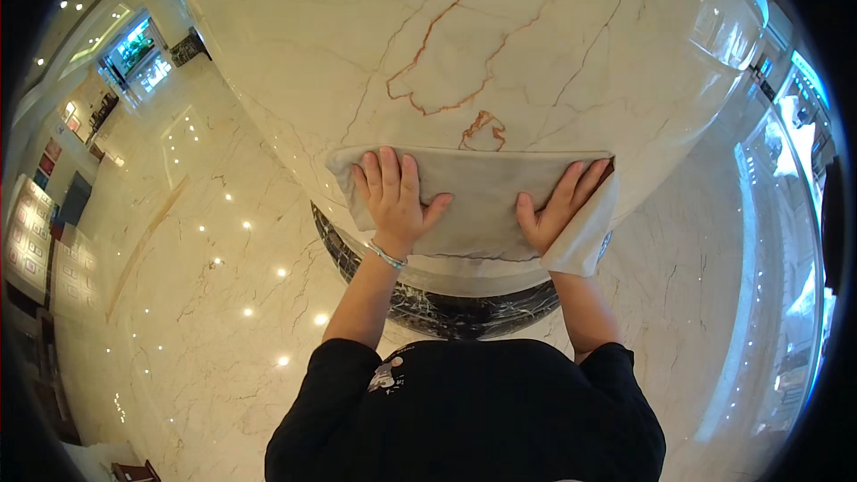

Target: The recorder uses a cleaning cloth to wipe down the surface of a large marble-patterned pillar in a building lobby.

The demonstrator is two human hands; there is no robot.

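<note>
A light grey cloth [472,204] is spread against the glossy cream marble of a round column [321,47]. My left hand [396,197] holds the cloth's left part to the stone, palm flat and fingers spread. On the right side, my right hand [552,211] presses the same cloth. A folded flap of it covers the outer edge of that hand and hides some fingers. The cloth's upper edge runs nearly straight just above my fingertips. Reddish-brown veins mark the marble above it.
A dark marble base [462,313] rings the column's foot. Polished marble flooring [221,294] reflects ceiling lights. Framed pictures [30,234] line the wall at far left, and a bright doorway [137,47] shows at upper left. Shiny glazing [797,214] curves along the right.
</note>
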